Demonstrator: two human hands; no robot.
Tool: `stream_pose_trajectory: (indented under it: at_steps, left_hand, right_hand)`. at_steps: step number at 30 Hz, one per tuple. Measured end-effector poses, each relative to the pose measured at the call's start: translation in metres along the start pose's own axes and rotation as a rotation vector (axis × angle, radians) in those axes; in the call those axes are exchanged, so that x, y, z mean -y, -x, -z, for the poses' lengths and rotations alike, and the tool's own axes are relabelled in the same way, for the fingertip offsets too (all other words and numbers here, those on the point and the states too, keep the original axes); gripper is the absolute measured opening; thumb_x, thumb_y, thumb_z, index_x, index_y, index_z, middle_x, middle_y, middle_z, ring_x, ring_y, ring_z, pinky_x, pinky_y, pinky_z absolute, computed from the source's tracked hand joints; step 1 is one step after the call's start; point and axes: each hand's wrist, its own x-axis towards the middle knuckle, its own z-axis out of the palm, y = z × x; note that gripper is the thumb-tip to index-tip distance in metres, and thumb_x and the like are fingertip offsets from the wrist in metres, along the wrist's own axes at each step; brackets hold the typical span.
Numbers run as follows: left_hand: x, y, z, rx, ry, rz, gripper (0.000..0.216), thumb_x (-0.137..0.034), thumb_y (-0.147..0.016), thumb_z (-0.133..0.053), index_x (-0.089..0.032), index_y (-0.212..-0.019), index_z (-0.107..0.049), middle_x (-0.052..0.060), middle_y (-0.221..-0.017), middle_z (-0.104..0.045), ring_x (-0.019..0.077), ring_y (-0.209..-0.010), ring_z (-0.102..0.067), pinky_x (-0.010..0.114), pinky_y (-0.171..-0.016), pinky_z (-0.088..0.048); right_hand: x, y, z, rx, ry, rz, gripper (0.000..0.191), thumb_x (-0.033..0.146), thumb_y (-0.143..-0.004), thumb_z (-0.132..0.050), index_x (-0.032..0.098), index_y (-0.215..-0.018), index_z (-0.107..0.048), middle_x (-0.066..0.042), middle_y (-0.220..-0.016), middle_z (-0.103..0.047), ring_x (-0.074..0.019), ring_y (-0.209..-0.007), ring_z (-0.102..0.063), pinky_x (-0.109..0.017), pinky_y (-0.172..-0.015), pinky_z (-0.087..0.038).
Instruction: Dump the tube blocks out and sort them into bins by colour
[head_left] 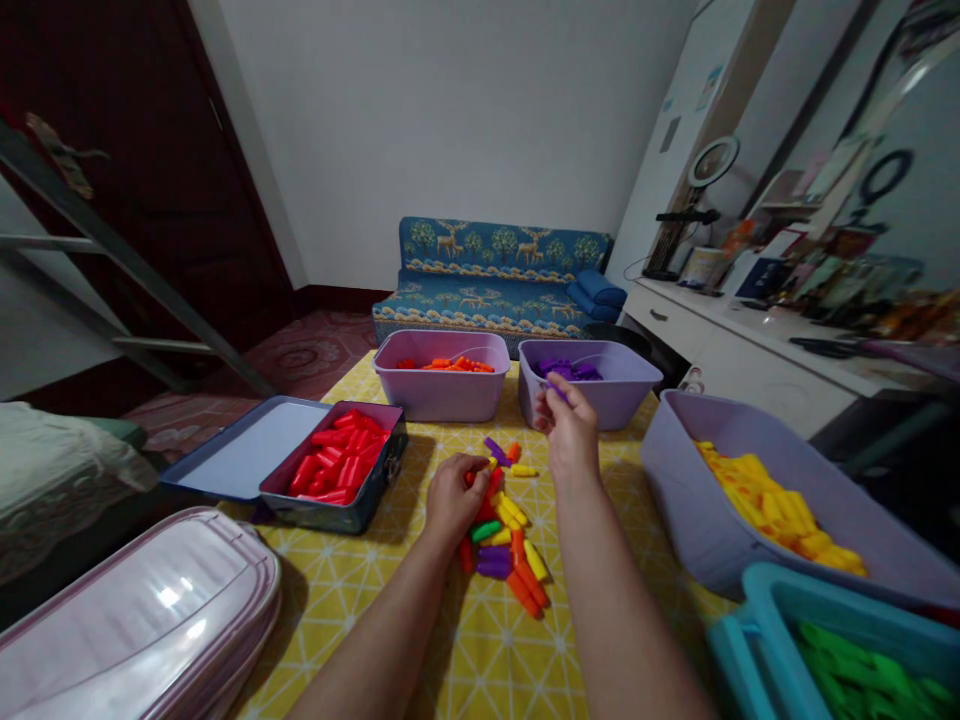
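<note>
My right hand [571,430] is raised at the near wall of the lilac bin [630,395] with purple pieces [566,370]. Its fingers pinch a small purple plastic piece [556,388]. Over the left side of a mixed pile, my left hand [452,497] has its fingers curled, with a red plastic piece [470,480] showing between thumb and fingers. Beside and below it lie loose tube-shaped pieces: a green piece [485,531], a purple piece [494,562], an orange piece [527,590] and several yellow pieces [511,510].
A lilac bin [442,395] of orange pieces stands at the back. An open tin box [375,500] of red pieces is at left, near a pinkish lid [142,610]. At right are a lilac bin [675,500] with yellow pieces and a teal bin [772,620] with green ones.
</note>
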Motion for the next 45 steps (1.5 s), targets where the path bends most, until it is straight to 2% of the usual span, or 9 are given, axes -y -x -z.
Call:
stream_pose_trajectory:
  at_steps: [4,8,11,16,20,25,32,37,45]
  left_hand:
    - [-0.001,0.000,0.001,0.000,-0.007,0.006,0.019,-0.026,-0.084,-0.057,-0.019,-0.094,-0.072,0.005,-0.093,-0.070,0.0188,-0.091,-0.062,0.030,-0.083,-0.046]
    - [-0.003,0.000,0.002,0.003,-0.012,0.010,0.018,-0.024,-0.083,-0.057,-0.019,-0.092,-0.072,0.005,-0.093,-0.070,0.0189,-0.090,-0.063,0.030,-0.083,-0.045]
    - [-0.002,0.000,0.002,-0.007,-0.015,0.009,0.017,-0.022,-0.082,-0.058,-0.020,-0.091,-0.072,0.004,-0.093,-0.071,0.0191,-0.091,-0.062,0.031,-0.083,-0.045]
    - [-0.002,0.000,0.001,0.001,-0.019,0.010,0.018,-0.024,-0.083,-0.057,-0.021,-0.091,-0.072,0.004,-0.093,-0.071,0.0192,-0.091,-0.062,0.031,-0.084,-0.045]
    - [-0.004,0.000,0.002,-0.003,0.008,0.023,0.025,-0.022,-0.081,-0.057,-0.019,-0.103,-0.068,0.006,-0.100,-0.070,0.0202,-0.096,-0.062,0.032,-0.088,-0.046]
    - [-0.004,0.000,0.002,-0.025,0.025,0.021,0.042,-0.012,-0.075,-0.055,-0.021,-0.114,-0.064,0.007,-0.117,-0.064,0.0207,-0.106,-0.060,0.035,-0.095,-0.045]
    - [-0.003,0.001,0.001,0.001,0.025,0.032,0.037,-0.009,-0.072,-0.055,-0.023,-0.104,-0.069,0.005,-0.116,-0.066,0.0219,-0.109,-0.059,0.036,-0.097,-0.045]
    - [-0.001,0.000,-0.001,0.008,0.140,0.047,0.028,-0.028,-0.081,-0.059,-0.023,-0.106,-0.069,0.006,-0.101,-0.072,0.0220,-0.097,-0.064,0.036,-0.089,-0.048]
    - [0.000,-0.001,-0.003,-0.051,0.382,0.092,0.015,-0.026,-0.081,-0.059,-0.019,-0.092,-0.064,0.002,-0.084,-0.070,0.0155,-0.077,-0.065,0.026,-0.074,-0.050]
  right_hand:
    - [0.022,-0.039,-0.023,-0.155,-0.188,-0.022,0.063,0.018,-0.073,-0.056,0.028,-0.134,-0.041,0.000,-0.096,-0.065,-0.0081,-0.074,-0.065,-0.017,-0.058,-0.048]
    - [0.020,-0.048,-0.027,-0.176,-0.212,-0.081,0.080,0.016,-0.074,-0.055,0.033,-0.143,-0.019,-0.002,-0.105,-0.063,-0.0093,-0.079,-0.068,-0.020,-0.061,-0.050]
    - [0.003,-0.038,-0.013,-0.058,-0.148,-0.003,0.066,0.025,-0.073,-0.061,0.026,-0.135,-0.038,-0.003,-0.100,-0.067,-0.0129,-0.084,-0.068,-0.022,-0.063,-0.050]
    - [-0.044,-0.007,0.023,0.141,0.482,0.161,0.032,0.037,-0.077,-0.055,0.015,-0.096,-0.067,-0.010,-0.094,-0.072,-0.0207,-0.089,-0.067,-0.034,-0.080,-0.052]
    - [-0.070,0.018,0.036,0.388,1.023,0.315,0.044,0.014,-0.075,-0.052,0.016,-0.117,-0.065,-0.011,-0.125,-0.063,-0.0215,-0.119,-0.055,-0.037,-0.106,-0.038]
    - [-0.070,0.034,0.031,0.672,1.249,0.352,0.058,0.003,-0.079,-0.041,0.024,-0.131,-0.056,-0.005,-0.139,-0.053,-0.0174,-0.129,-0.045,-0.036,-0.110,-0.032]
    - [-0.076,0.032,0.039,0.445,1.073,0.290,0.024,0.011,-0.079,-0.049,0.024,-0.088,-0.067,-0.004,-0.097,-0.070,-0.0172,-0.097,-0.062,-0.030,-0.091,-0.046]
    - [-0.078,0.031,0.041,0.340,0.745,0.218,0.014,0.022,-0.079,-0.053,0.023,-0.087,-0.065,-0.003,-0.091,-0.070,-0.0178,-0.091,-0.065,-0.031,-0.087,-0.048]
    - [-0.083,0.034,0.037,0.409,0.580,0.201,0.023,0.036,-0.079,-0.058,0.018,-0.089,-0.068,-0.007,-0.093,-0.072,-0.0210,-0.089,-0.065,-0.034,-0.085,-0.050]
